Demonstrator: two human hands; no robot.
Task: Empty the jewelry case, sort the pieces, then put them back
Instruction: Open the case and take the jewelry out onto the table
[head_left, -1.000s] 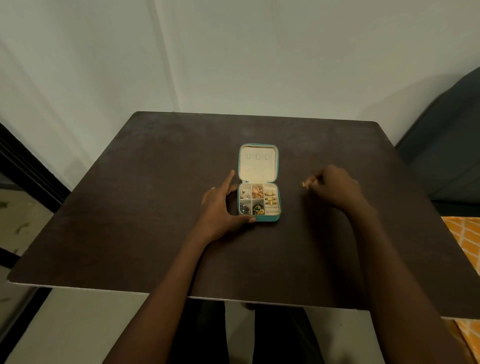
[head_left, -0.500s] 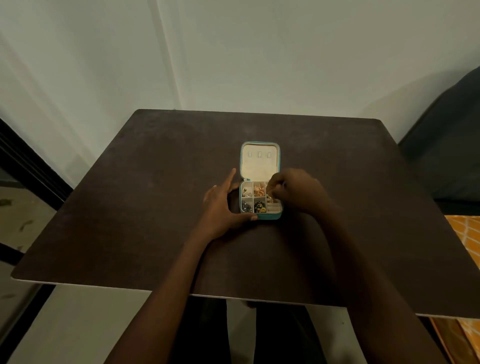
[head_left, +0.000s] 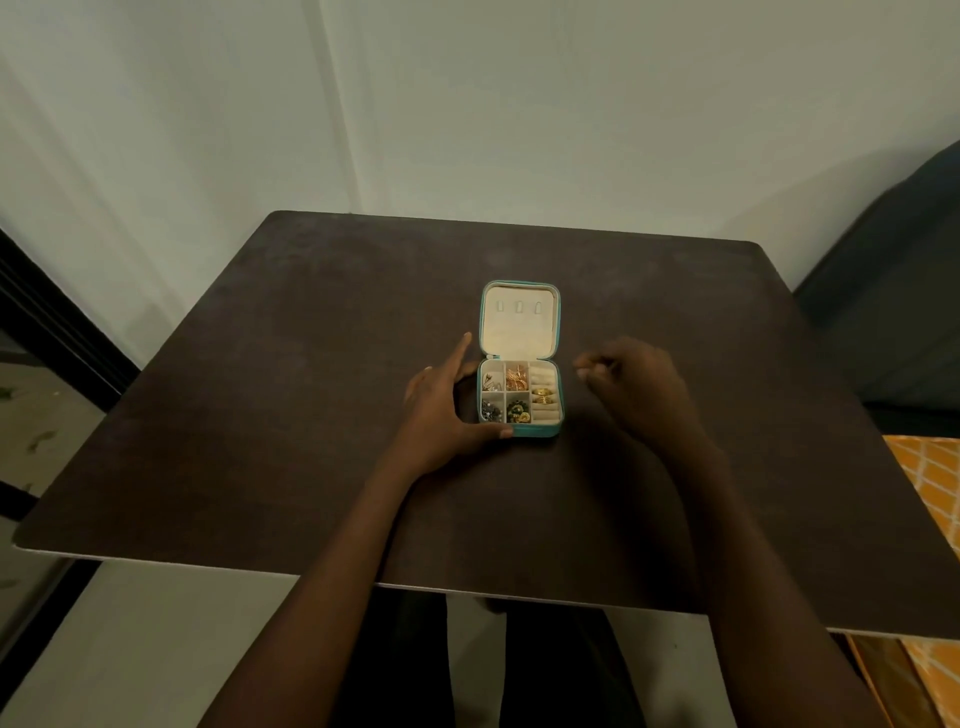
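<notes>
Case (head_left: 519, 400) teal, mid-table (head_left: 260, 415), open; lid (head_left: 519, 322) flat toward 12 o'clock, long axis 12–6. Compartments hold gold pieces, dark beads, gold rings (head_left: 544, 396) in roll slots. Left hand (head_left: 441, 410) braces its 9 o'clock side, thumb on front edge. Right hand (head_left: 631, 382) at 3 o'clock, fingers curled; contents can't tell.

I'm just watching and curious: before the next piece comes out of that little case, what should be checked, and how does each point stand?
1. Lid of the jewelry case open: ok, laid back flat.
2. Case steadied: ok, left hand rests against its left side and front.
3. Pieces left to remove: ok, gold rings and filled small compartments show.
4. Right hand free for the next grip: cannot tell; fingers curled, contents hidden.
5. Table space beside the case for sorting: ok.
</notes>
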